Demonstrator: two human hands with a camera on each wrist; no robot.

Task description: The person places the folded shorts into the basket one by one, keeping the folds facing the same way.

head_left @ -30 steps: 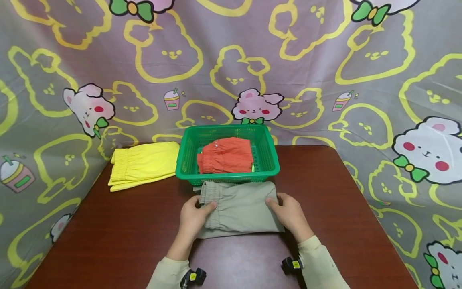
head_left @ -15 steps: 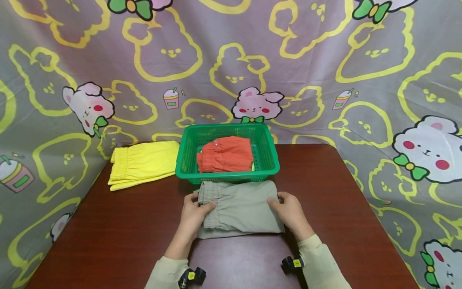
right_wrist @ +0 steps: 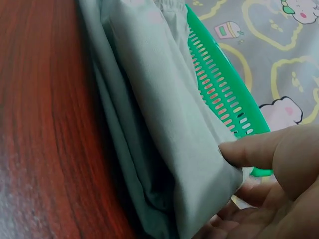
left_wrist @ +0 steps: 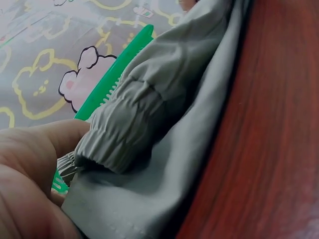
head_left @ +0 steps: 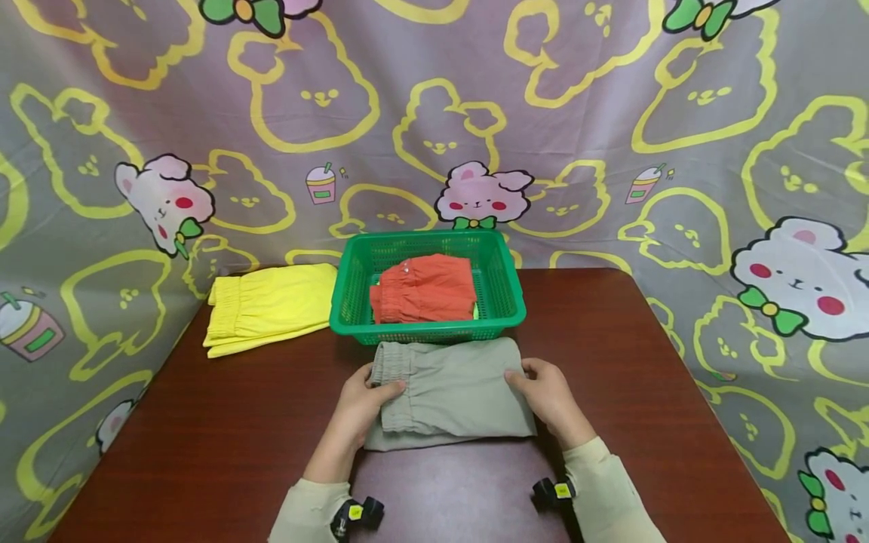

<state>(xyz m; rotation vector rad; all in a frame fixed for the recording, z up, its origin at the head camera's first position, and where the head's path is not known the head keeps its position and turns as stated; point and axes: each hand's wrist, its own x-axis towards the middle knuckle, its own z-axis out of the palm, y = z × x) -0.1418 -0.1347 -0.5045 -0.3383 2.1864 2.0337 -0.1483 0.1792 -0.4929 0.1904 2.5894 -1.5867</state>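
Observation:
Folded grey-green pants with a gathered elastic waistband lie on the table in front of the green basket. My left hand grips the waistband end, its thumb on top of the cloth. At the opposite, folded end my right hand pinches the layers between thumb and fingers. In the left wrist view the ribbed waistband sits beside my hand, and a lower layer spreads under it. The right wrist view shows my thumb pressing the pale folded edge; some fingers are hidden beneath the cloth.
Behind the pants stands a green plastic basket holding a folded red garment. Folded yellow pants lie left of it on the brown table. A patterned cloth hangs behind the table.
Both hands keep their hold on the pants. The left hand and the lower left layer have shifted slightly left; a bit of cloth behind the waistband no longer shows.

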